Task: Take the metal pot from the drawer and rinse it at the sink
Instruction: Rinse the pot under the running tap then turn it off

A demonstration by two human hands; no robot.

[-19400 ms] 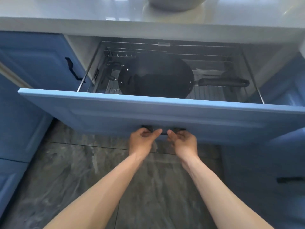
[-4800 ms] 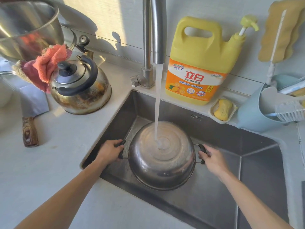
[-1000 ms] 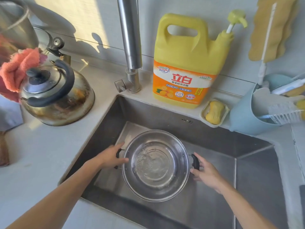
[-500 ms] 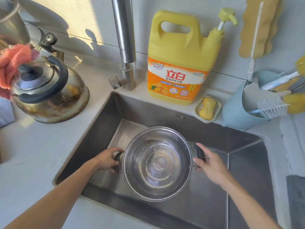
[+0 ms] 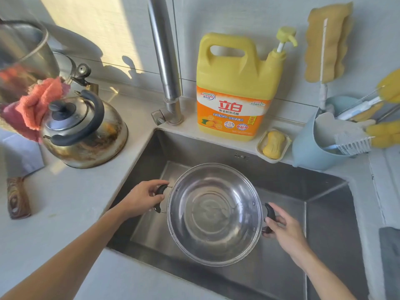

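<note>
The pale worktop (image 5: 65,202) wraps round a steel sink (image 5: 324,224) set into it, and we see the sink's front left corner beside our left forearm. Inside the sink, towards its left half, is the metal pot (image 5: 214,215), mouth up and shiny within; we cannot tell whether its base rests on the sink floor or hangs just above it.

At the worktop's back edge, behind the sink, stands a yellow detergent jug (image 5: 236,87) with a pump. On the worktop to the left of the sink sits a stained kettle (image 5: 86,131) with a black handle, and an orange cloth (image 5: 41,100) hangs just beside it. At the back right corner a blue holder (image 5: 307,148) carries brushes. The tap (image 5: 166,61) rises from the back edge at the sink's back left corner.

Our left grip (image 5: 140,198) curls its fingers and thumb round the pot's left black handle. Our right grip (image 5: 285,230) pinches the right black handle between thumb and fingertips. A bar of soap (image 5: 273,144) lies in a small dish between the jug and the holder.
</note>
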